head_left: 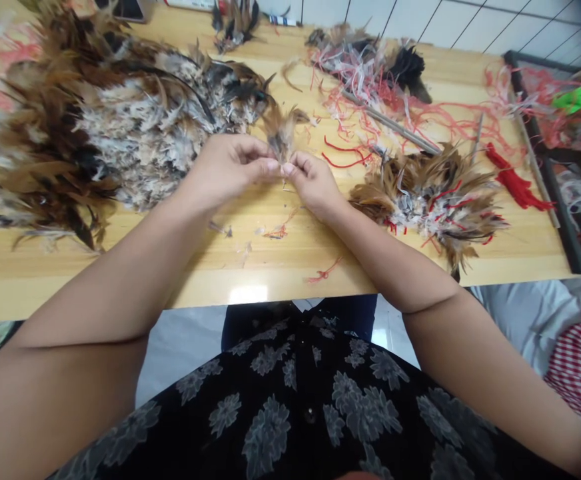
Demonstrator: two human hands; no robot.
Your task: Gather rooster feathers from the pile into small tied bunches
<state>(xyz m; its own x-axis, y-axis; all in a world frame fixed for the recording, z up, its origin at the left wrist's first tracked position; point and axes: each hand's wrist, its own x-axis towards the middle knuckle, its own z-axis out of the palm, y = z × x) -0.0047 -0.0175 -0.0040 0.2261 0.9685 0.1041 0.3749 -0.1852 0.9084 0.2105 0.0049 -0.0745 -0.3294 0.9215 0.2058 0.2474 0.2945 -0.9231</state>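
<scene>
My left hand (230,167) and my right hand (313,181) meet over the middle of the wooden table (270,267). Both pinch the base of a small tuft of brown and white feathers (283,130), which stands up from my fingertips. A large heap of brown, black and white feathers (110,113) lies just left of my left hand. A smaller bunch of brown feathers mixed with red thread (435,197) lies right of my right hand.
Red and white thread scraps (370,80) and thin sticks (395,123) litter the far right of the table. A red tassel (513,180) lies near the right edge beside a dark frame (550,167). Loose thread bits (278,231) sit below my hands.
</scene>
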